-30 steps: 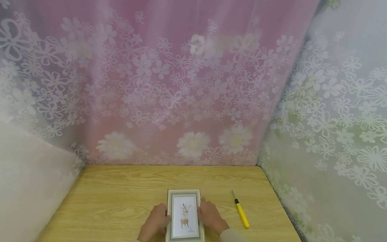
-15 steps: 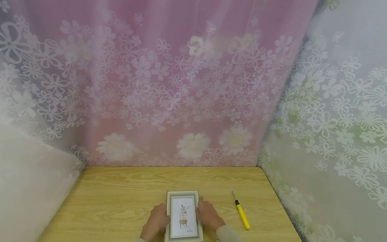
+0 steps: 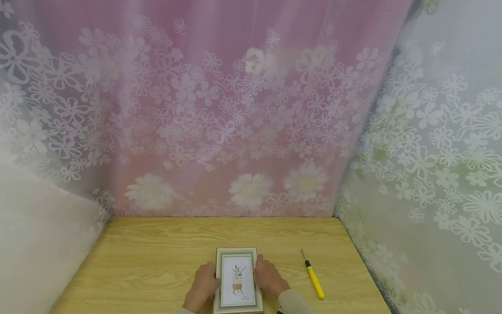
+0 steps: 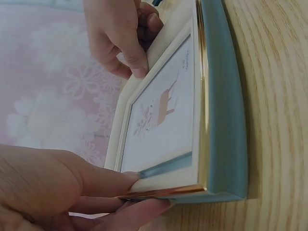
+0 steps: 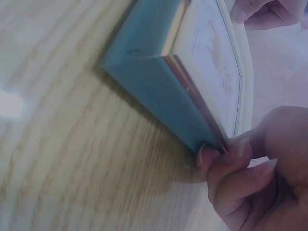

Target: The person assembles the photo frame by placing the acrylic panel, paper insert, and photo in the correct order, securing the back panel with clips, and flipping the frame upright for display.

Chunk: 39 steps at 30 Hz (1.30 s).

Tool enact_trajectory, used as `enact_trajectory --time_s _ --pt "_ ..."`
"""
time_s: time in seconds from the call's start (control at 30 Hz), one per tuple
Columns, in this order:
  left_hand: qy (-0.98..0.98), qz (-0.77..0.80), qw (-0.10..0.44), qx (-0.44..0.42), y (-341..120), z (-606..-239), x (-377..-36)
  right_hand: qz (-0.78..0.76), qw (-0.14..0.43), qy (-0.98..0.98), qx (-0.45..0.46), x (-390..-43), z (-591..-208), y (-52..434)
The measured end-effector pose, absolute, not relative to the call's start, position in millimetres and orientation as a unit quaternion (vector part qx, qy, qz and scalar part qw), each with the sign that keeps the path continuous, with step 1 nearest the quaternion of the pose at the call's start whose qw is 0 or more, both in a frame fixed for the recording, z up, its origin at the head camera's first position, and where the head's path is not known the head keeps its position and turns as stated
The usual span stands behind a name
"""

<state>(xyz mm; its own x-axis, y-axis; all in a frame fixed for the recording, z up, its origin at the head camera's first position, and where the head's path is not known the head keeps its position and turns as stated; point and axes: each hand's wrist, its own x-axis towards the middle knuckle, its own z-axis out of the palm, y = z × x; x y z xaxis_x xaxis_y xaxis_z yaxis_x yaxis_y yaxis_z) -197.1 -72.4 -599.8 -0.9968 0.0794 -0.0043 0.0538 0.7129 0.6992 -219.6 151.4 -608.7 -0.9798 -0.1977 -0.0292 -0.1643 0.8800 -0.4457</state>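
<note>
The picture frame lies on the table between the two hands, its long axis pointing away from the person. The left hand grips its left long edge and the right hand grips its right long edge, fingers curled on the rim, both equally near. A yellow screwdriver lies near the right hand, untouched.

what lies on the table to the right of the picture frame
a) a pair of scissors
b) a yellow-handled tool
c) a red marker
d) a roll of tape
b: a yellow-handled tool lies on the table right of the picture frame, apart from the right hand, which grips the frame's side.
</note>
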Motion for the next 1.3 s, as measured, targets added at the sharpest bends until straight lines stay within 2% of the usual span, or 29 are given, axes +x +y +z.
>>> enact_trajectory --time_s 0.6,0.9,1.0,1.3 --pt "0.925 0.379 0.025 0.026 -70 -599 -195 -0.213 0.035 0.970 -0.108 -218 -607 151" --pt "0.927 0.374 0.028 0.014 -70 -600 -198 -0.262 0.100 0.957 -0.076 -223 -607 152" --pt "0.928 0.371 0.031 0.012 -72 -600 -197 -0.269 0.105 0.955 -0.067 -222 -605 153" --pt "0.953 0.303 -0.003 0.005 -81 -591 -191 -0.209 0.029 0.975 -0.073 -215 -582 158"
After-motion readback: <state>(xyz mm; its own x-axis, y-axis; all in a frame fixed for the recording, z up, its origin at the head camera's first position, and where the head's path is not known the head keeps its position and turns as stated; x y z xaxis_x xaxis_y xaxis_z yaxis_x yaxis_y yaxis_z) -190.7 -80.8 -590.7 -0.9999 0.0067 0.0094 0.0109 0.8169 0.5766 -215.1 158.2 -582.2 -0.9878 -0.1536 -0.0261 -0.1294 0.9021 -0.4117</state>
